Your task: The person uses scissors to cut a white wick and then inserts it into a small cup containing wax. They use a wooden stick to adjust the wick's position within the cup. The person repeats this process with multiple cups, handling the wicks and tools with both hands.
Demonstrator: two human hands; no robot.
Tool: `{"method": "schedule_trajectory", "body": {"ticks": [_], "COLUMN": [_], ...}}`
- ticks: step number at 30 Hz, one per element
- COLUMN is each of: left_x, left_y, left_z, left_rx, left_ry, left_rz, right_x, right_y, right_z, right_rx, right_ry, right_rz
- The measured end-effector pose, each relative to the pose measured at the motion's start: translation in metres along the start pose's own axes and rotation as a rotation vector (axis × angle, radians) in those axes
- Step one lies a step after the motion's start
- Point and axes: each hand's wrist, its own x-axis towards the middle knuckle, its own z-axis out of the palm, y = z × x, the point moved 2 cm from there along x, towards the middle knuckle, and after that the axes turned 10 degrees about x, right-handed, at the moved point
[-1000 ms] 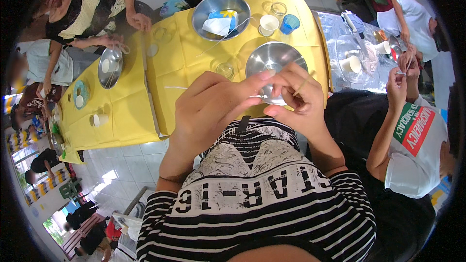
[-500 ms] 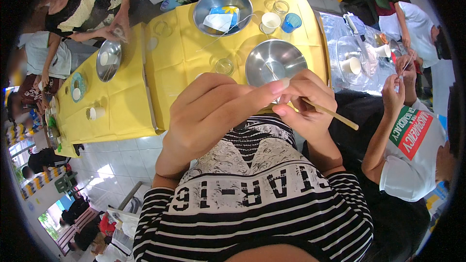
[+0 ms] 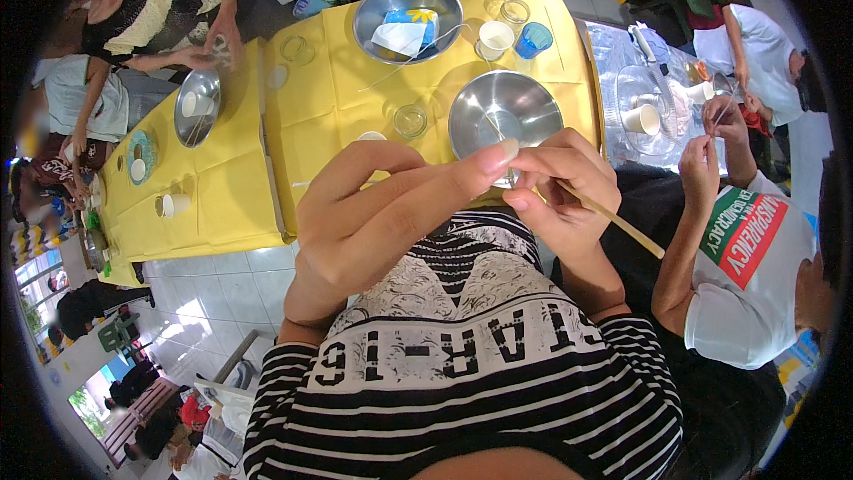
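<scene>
My right hand [image 3: 573, 182] is closed around a thin wooden stick [image 3: 626, 227], whose free end points down to the right. Against it, my left hand [image 3: 373, 204] pinches with thumb and fingertips, the other fingers bent. A thin pale string [image 3: 490, 123] runs up from the pinch over the bowl. Something small and shiny shows between the fingertips, too hidden to name. Just beyond both hands stands a steel bowl [image 3: 542, 111] on the yellow-covered table [image 3: 329, 124]. Left of that bowl sits a small glass jar [image 3: 410, 121].
A second steel bowl [image 3: 362, 28] holds a blue and white packet [image 3: 410, 34], with a string across its rim. Near it are a paper cup [image 3: 495, 39], a blue cup [image 3: 534, 40] and a glass jar [image 3: 514, 11]. A co-worker [image 3: 746, 276] sits close at my right; others stand around.
Both hands keep their grip and shift only slightly. The stick's free end has moved a little down and right. The co-worker's hands at the right have moved left and up.
</scene>
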Motion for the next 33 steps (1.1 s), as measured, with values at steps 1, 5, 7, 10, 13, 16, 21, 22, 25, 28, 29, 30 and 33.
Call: {"method": "schedule_trajectory", "body": {"ticks": [1,5,7,10,13,16,21,22,25,28,29,30,33], "left_x": [0.001,0.006,0.008,0.012,0.018,0.019,0.021,0.023,0.026,0.024,0.023,0.023,0.020], "left_y": [0.000,-0.001,-0.002,-0.005,-0.008,-0.008,-0.010,-0.011,-0.013,-0.015,-0.017,-0.018,-0.019], "left_z": [-0.001,-0.005,-0.007,-0.010,-0.013,-0.015,-0.016,-0.017,-0.014,-0.011,-0.009,-0.007,-0.005], "left_rx": [-0.001,-0.012,-0.022,-0.034,-0.045,-0.043,-0.042,-0.043,-0.038,-0.053,-0.057,-0.060,-0.078], "left_ry": [0.000,0.002,0.000,0.002,0.003,-0.003,-0.013,-0.010,-0.021,-0.055,-0.041,-0.028,-0.014], "left_rz": [-0.002,-0.008,-0.020,-0.033,-0.044,-0.057,-0.061,-0.067,-0.075,-0.104,-0.106,-0.108,-0.108], "right_x": [0.001,0.008,0.009,0.014,0.022,0.023,0.029,0.030,0.031,0.032,0.034,0.034,0.033], "right_y": [-0.001,-0.006,-0.006,-0.008,-0.012,-0.011,-0.014,-0.014,-0.020,-0.021,-0.022,-0.022,-0.020], "right_z": [0.000,0.002,0.002,0.002,0.003,0.004,0.006,0.006,0.006,0.008,0.009,0.009,0.010], "right_rx": [-0.003,-0.012,-0.016,-0.029,-0.028,-0.014,-0.021,-0.029,-0.104,-0.196,-0.226,-0.232,-0.245], "right_ry": [-0.002,-0.001,0.000,-0.004,-0.005,-0.005,0.003,-0.003,-0.020,-0.027,-0.028,-0.025,-0.018], "right_rz": [-0.003,-0.015,0.004,0.020,0.019,0.010,0.028,0.028,0.061,0.008,-0.025,-0.033,-0.066]}}
